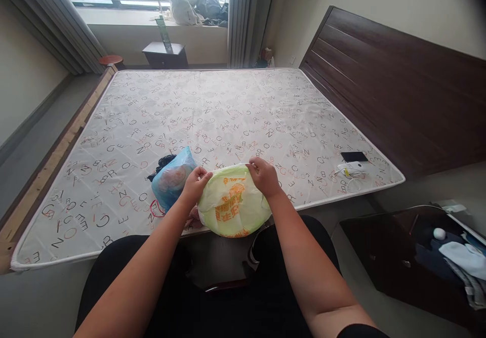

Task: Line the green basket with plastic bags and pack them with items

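A pale yellow-green plastic bag (pixel 235 204) with orange printing hangs between my hands, rounded at the bottom, above my lap at the mattress edge. My left hand (pixel 195 183) is closed on the left part of its top edge. Pinching the right part of that edge is my right hand (pixel 263 175). What the bag contains, if anything, is hidden. Just left of it, a blue plastic bag (pixel 172 178) with something pinkish inside rests on the mattress, with a black bag (pixel 163 165) behind it. Some reddish fabric (pixel 193 218) shows under my left wrist.
The letter-printed mattress (pixel 212 110) stretches ahead to a dark headboard (pixel 395 85) on the right. A black phone (pixel 353 157) and a white device with a cable (pixel 353 168) lie near its right corner. A dark nightstand (pixel 395 257) holding clothes stands at lower right.
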`<state>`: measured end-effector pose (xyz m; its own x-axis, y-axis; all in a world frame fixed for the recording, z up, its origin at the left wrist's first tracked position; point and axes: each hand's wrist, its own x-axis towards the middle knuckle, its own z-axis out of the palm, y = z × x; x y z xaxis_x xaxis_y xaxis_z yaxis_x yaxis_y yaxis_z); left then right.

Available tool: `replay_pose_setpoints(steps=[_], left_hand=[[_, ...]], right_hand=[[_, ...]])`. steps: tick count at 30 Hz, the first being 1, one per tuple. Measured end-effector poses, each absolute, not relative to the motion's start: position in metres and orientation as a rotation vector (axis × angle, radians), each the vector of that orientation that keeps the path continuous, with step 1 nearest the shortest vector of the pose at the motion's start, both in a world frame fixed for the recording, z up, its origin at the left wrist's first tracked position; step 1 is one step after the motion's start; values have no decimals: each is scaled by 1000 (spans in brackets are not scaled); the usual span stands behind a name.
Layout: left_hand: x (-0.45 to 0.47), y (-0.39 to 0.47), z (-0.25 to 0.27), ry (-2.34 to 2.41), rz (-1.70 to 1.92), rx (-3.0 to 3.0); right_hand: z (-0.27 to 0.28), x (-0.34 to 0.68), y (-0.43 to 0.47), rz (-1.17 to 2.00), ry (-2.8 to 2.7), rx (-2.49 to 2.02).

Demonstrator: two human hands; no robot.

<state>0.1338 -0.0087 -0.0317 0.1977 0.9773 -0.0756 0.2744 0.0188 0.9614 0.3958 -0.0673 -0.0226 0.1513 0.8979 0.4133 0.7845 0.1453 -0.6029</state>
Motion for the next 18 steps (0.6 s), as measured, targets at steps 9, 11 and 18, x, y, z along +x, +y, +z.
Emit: replay_pose_setpoints(steps=[9,11,18], left_hand=[[141,-11,-31,1223,747,1223],[141,-10,-31,1230,722,1203],[133,-5,-33,1246,626,1038]], right_hand=[[-17,402,-64,600,-1306,-1725],[-21,407,-62,707,-1228,-1722],[-31,418,-56,778,-1073,-1723]])
